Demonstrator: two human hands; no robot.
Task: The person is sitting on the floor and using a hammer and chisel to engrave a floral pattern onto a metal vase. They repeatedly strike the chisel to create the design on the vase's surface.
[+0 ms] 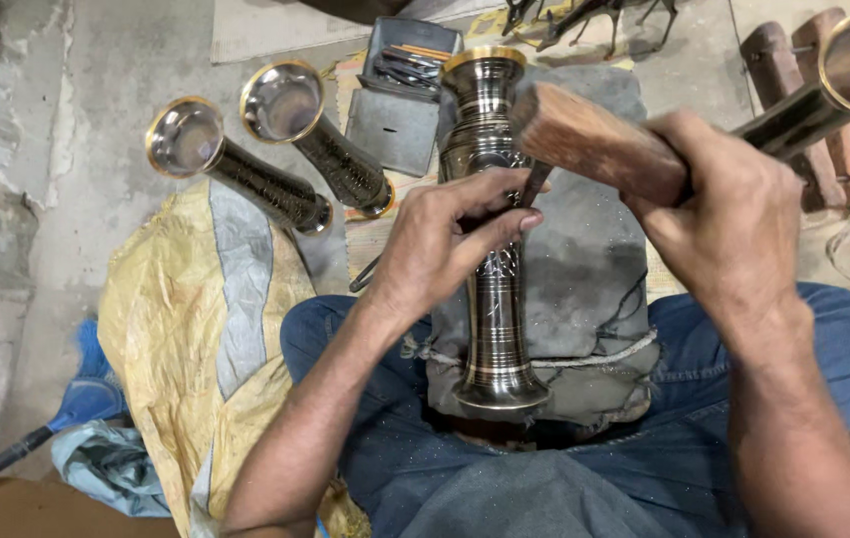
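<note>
The tall dark metal vase lies across the lap on a grey pad, long axis pointing away. Right hand clenches a wooden mallet just above; left hand pinches a thin chisel against the vase.

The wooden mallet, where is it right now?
In the head view, the wooden mallet is right of centre, gripped in the right hand, its head just above the thin chisel that the left hand holds against the dark metal vase.
</note>
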